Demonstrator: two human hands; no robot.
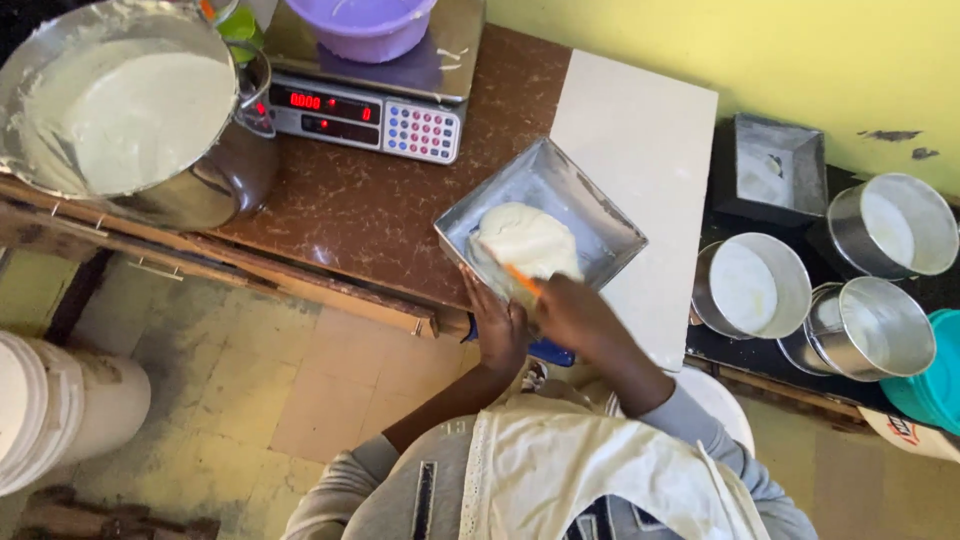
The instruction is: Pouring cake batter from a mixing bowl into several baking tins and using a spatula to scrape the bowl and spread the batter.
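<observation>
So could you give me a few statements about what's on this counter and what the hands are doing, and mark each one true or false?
1. The square metal pan holds a mound of pale batter. True.
2. The left hand grips the pan's near edge. True.
3. The right hand is empty. False: it holds an orange tool, blurred, against the batter.
4. A purple bowl sits on the weighing scale. True.
5. The large steel mixing bowl at the left is empty. False: it holds pale batter.
6. The round tins at the right are stacked inside one another. False: they stand side by side on a dark surface.
</observation>
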